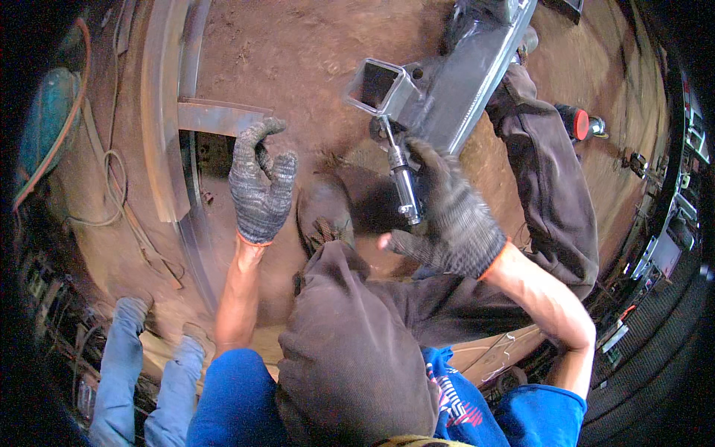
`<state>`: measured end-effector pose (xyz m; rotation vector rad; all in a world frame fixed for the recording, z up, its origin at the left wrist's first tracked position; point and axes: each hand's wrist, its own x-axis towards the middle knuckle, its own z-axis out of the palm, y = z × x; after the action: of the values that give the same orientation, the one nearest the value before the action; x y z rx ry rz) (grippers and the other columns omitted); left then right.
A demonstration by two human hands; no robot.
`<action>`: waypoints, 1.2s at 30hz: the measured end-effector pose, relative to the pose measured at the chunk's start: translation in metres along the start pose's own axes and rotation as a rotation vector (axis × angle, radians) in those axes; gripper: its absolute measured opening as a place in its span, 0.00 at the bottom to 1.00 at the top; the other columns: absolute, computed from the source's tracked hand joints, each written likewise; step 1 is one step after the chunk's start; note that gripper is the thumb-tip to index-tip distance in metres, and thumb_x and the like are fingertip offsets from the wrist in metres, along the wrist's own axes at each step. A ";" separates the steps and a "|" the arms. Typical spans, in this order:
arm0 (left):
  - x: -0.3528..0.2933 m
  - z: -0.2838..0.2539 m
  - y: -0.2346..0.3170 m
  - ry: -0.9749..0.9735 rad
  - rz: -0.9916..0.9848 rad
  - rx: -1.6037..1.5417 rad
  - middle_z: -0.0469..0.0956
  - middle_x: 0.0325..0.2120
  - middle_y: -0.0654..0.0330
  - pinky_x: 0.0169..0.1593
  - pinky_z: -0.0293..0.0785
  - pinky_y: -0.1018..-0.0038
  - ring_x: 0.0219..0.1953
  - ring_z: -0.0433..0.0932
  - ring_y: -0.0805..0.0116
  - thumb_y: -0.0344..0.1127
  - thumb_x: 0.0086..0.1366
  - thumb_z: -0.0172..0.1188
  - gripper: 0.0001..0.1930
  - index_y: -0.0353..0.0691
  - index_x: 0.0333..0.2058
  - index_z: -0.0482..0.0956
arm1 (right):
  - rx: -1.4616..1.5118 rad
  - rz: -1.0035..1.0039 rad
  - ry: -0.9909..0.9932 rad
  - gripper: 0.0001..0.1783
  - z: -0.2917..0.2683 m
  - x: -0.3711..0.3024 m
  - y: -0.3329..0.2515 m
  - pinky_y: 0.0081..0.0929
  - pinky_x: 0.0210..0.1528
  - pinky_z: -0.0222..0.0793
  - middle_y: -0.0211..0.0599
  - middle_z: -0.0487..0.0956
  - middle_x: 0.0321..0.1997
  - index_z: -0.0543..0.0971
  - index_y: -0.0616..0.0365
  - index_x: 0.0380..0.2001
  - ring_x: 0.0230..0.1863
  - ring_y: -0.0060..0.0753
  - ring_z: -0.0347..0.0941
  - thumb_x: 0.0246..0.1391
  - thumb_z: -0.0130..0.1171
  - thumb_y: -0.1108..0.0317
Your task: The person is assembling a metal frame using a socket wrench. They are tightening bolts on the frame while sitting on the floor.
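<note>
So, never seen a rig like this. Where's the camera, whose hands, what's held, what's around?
No machine: these are a person's own hands in grey knitted, orange-cuffed gloves. The single picture comes from a head-worn fisheye camera looking down, so straight edges bend. The left hand looks empty, fingers curled. The right hand is at a shiny silver metal cylinder; whether it grips is unclear. Beyond is a grey metal beam. The brown floor has rust-brown steel bars at left and a round red-and-black object at right.
</note>
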<state>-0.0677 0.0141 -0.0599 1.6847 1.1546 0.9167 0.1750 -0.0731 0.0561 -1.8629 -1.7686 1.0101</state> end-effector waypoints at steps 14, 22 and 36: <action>-0.001 0.000 0.024 -0.015 -0.023 0.014 0.77 0.43 0.56 0.34 0.71 0.77 0.34 0.75 0.69 0.39 0.58 0.66 0.21 0.37 0.48 0.73 | -0.539 -1.085 -0.562 0.09 0.006 0.055 0.004 0.39 0.43 0.64 0.34 0.68 0.34 0.75 0.56 0.34 0.37 0.39 0.67 0.47 0.55 0.69; -0.016 0.002 0.034 -0.099 0.099 0.075 0.75 0.46 0.50 0.50 0.73 0.62 0.47 0.76 0.51 0.49 0.51 0.71 0.31 0.37 0.49 0.73 | -0.484 -0.943 -0.599 0.05 0.010 0.057 0.005 0.34 0.31 0.63 0.32 0.67 0.19 0.75 0.57 0.23 0.22 0.37 0.67 0.49 0.55 0.69; -0.033 0.077 0.038 -0.234 0.290 -0.103 0.68 0.56 0.40 0.33 0.68 0.51 0.35 0.75 0.42 0.49 0.51 0.67 0.37 0.39 0.57 0.67 | -0.417 -0.945 -0.521 0.07 0.020 0.065 0.026 0.35 0.41 0.63 0.35 0.70 0.30 0.75 0.55 0.32 0.32 0.38 0.69 0.52 0.54 0.66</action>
<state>0.0032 -0.0438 -0.0543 1.8476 0.7088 0.9077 0.1756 -0.0180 0.0088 -0.6847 -2.8923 0.7855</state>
